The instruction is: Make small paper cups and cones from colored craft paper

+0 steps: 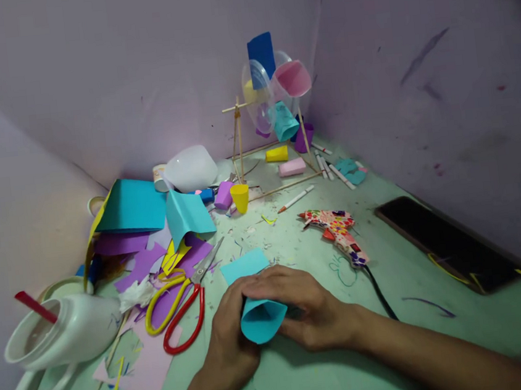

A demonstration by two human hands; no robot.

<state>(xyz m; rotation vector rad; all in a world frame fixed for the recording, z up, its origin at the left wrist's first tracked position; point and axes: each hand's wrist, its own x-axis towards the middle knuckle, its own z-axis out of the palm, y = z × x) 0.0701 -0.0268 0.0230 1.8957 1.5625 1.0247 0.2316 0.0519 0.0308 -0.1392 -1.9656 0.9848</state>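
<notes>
Between two hands: one blue paper tube, perhaps cup.

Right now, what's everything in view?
paper roll: 1, blue, front
flat paper: 1, blue, centre
scissors: 1, red-yellow, left
glue gun: 1, flowered, right
phone: 1, black, right
markers: several, white, back
stick frame: 1, brown, back
wheel: 1, clear, on frame
cups: several, mixed, near frame
bottle: 1, white, back
jug: 1, white, far left
sheets and scraps: many, mixed, left
table: 1, green, beneath
left grip: 1, bare, on paper roll
right grip: 1, bare, on paper roll
</notes>
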